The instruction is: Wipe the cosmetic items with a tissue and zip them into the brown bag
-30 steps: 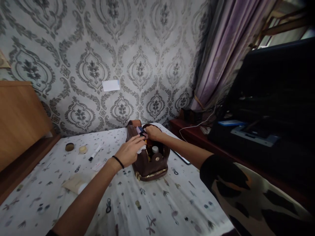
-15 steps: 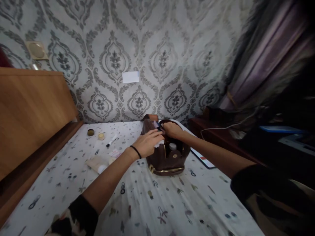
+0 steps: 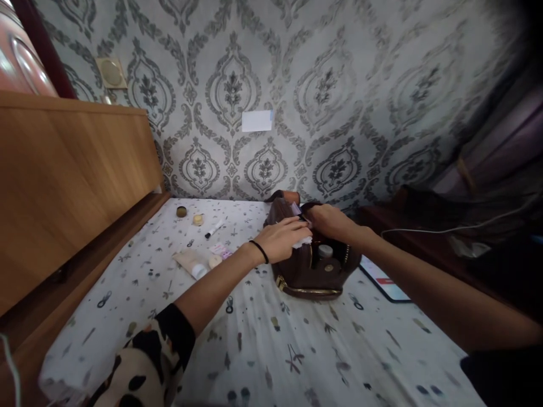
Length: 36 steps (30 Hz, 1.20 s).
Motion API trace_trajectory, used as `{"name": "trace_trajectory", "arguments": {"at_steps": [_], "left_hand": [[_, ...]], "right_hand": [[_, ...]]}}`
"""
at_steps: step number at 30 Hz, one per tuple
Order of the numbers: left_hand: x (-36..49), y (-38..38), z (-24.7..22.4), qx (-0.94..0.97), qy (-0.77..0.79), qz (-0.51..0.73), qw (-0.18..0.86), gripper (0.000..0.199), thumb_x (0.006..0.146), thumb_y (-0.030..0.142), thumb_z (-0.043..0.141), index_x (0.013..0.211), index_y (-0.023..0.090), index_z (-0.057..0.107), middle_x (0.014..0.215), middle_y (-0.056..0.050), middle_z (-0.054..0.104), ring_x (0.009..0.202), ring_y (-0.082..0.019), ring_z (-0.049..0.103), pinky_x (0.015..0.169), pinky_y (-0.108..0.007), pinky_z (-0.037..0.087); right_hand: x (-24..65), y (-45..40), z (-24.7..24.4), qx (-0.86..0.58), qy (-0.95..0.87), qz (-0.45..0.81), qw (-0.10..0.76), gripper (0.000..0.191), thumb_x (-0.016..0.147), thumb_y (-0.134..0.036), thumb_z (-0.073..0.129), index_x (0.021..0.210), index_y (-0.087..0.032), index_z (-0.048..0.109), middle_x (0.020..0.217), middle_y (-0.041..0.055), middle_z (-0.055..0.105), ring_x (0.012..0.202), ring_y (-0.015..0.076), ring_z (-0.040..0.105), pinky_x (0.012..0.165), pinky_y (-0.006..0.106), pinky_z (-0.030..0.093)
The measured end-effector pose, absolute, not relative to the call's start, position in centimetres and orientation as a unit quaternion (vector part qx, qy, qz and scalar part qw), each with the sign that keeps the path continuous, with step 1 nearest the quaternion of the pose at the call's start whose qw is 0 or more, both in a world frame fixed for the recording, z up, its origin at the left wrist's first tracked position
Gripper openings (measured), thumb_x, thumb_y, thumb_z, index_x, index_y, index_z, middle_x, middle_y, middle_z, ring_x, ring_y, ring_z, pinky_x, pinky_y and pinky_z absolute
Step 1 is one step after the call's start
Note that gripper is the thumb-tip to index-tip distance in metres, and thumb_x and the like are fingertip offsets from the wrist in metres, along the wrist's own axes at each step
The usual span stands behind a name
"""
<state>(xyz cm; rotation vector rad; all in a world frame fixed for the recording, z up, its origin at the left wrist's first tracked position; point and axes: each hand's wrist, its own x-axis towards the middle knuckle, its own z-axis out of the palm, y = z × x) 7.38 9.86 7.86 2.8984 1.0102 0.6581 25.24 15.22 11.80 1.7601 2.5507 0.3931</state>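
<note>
A dark brown bag (image 3: 314, 281) with gold zips stands open on the patterned white sheet, and a round grey-white lid (image 3: 325, 251) shows inside it. My left hand (image 3: 283, 238) lies over the bag's left side, its fingers closed round the edge near something white and crumpled (image 3: 302, 243). At the bag's back opening, my right hand (image 3: 328, 220) is closed, knuckles up; its fingertips are hidden. Between the two hands a small purplish item (image 3: 296, 209) sticks out, and I cannot make out which hand holds it, if either.
Left on the sheet (image 3: 254, 350) are a beige tube (image 3: 189, 263), a round cream item (image 3: 215, 260), a pink packet (image 3: 220, 249), a white stick (image 3: 215, 228), a yellowish jar (image 3: 198, 219) and a dark lid (image 3: 181, 211). A tablet (image 3: 386, 281) lies right of the bag. A wooden cabinet (image 3: 76, 186) borders the left.
The view has turned, so the bag, both hands and the items appear further right. Both hands remain at the bag's opening, with little change in their pose.
</note>
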Motion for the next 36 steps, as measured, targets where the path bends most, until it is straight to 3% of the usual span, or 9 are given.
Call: {"name": "trace_trajectory", "arguments": {"at_steps": [3, 8, 11, 14, 16, 19, 25, 30, 36], "left_hand": [[7.4, 9.4, 7.7, 0.917, 0.327, 0.230, 0.009, 0.057, 0.080, -0.001, 0.043, 0.133, 0.019, 0.050, 0.149, -0.008, 0.047, 0.144, -0.022, 0.032, 0.114, -0.039, 0.039], [5.0, 7.9, 7.3, 0.888, 0.335, 0.311, 0.041, 0.066, 0.080, 0.006, 0.046, 0.144, 0.018, 0.033, 0.158, -0.011, 0.031, 0.144, -0.021, 0.033, 0.115, -0.036, 0.038], [1.3, 7.8, 6.9, 0.841, 0.396, 0.365, 0.052, 0.070, 0.072, 0.000, 0.043, 0.139, 0.018, 0.040, 0.148, -0.010, 0.044, 0.137, -0.020, 0.043, 0.114, -0.035, 0.038], [-3.8, 8.8, 6.4, 0.701, 0.575, 0.415, 0.073, 0.058, 0.070, 0.005, 0.047, 0.127, 0.019, 0.049, 0.128, -0.006, 0.062, 0.120, -0.019, 0.057, 0.104, -0.031, 0.045], [-7.2, 9.6, 5.8, 0.652, 0.635, 0.407, 0.081, 0.040, 0.079, 0.013, 0.041, 0.118, 0.015, 0.052, 0.101, -0.007, 0.070, 0.092, -0.020, 0.067, 0.084, -0.033, 0.054], [-11.3, 9.6, 4.6, 0.621, 0.688, 0.364, 0.092, 0.025, 0.085, 0.026, 0.036, 0.096, 0.016, 0.056, 0.072, -0.003, 0.067, 0.057, -0.017, 0.060, 0.058, -0.030, 0.050], [-13.3, 5.3, 1.9, 0.660, 0.700, 0.265, 0.062, 0.029, 0.086, 0.044, 0.044, 0.084, 0.020, 0.060, 0.076, -0.006, 0.068, 0.078, -0.024, 0.064, 0.074, -0.033, 0.047], [-12.9, 2.3, 1.0, 0.757, 0.620, 0.201, 0.047, 0.036, 0.091, 0.048, 0.041, 0.092, 0.022, 0.065, 0.096, -0.008, 0.072, 0.095, -0.025, 0.065, 0.087, -0.035, 0.046], [-13.3, 1.8, 0.4, 0.787, 0.590, 0.174, -0.043, 0.042, 0.096, 0.046, 0.032, 0.076, 0.021, 0.059, 0.079, -0.006, 0.069, 0.080, -0.023, 0.066, 0.078, -0.033, 0.048]], "right_hand": [[24.4, 13.5, 12.9, 0.561, 0.817, 0.130, -0.035, 0.028, 0.093, -0.018, 0.043, 0.091, -0.014, 0.071, 0.091, 0.0145, 0.073, 0.089, 0.0248, 0.068, 0.072, 0.029, 0.044], [22.8, 7.5, 13.3, 0.457, 0.805, 0.123, -0.357, 0.028, 0.096, -0.028, 0.043, 0.102, -0.019, 0.068, 0.096, 0.0091, 0.072, 0.086, 0.0220, 0.068, 0.074, 0.030, 0.049], [21.9, 3.0, 11.4, 0.337, 0.805, 0.110, -0.476, 0.021, 0.097, -0.025, 0.046, 0.104, -0.021, 0.066, 0.094, 0.0071, 0.072, 0.085, 0.0192, 0.067, 0.075, 0.029, 0.050], [20.6, -0.1, 7.8, 0.246, 0.865, 0.049, -0.434, 0.020, 0.097, -0.019, 0.048, 0.108, -0.020, 0.064, 0.085, 0.0046, 0.072, 0.073, 0.0152, 0.066, 0.069, 0.025, 0.049], [19.4, -1.0, 5.2, 0.226, 0.901, -0.031, -0.370, 0.022, 0.098, -0.021, 0.044, 0.104, -0.019, 0.065, 0.084, 0.0054, 0.073, 0.071, 0.0154, 0.067, 0.067, 0.025, 0.048], [17.4, -1.0, 2.1, 0.310, 0.899, -0.156, -0.268, 0.025, 0.097, -0.022, 0.043, 0.096, -0.019, 0.068, 0.081, 0.0048, 0.073, 0.069, 0.0156, 0.066, 0.066, 0.025, 0.046], [13.6, 0.4, -0.1, 0.385, 0.827, -0.341, -0.228, 0.028, 0.089, -0.019, 0.051, 0.112, -0.017, 0.065, 0.069, 0.0003, 0.069, 0.062, 0.0149, 0.063, 0.065, 0.024, 0.045], [10.2, 0.5, -1.0, 0.378, 0.769, -0.437, -0.273, 0.028, 0.086, -0.018, 0.055, 0.113, -0.018, 0.063, 0.084, 0.0005, 0.069, 0.063, 0.0105, 0.063, 0.059, 0.020, 0.045], [9.0, -0.4, -1.8, 0.377, 0.740, -0.465, -0.308, 0.034, 0.083, -0.020, 0.060, 0.117, -0.019, 0.061, 0.094, 0.0020, 0.068, 0.069, 0.0117, 0.064, 0.063, 0.022, 0.048]]}}
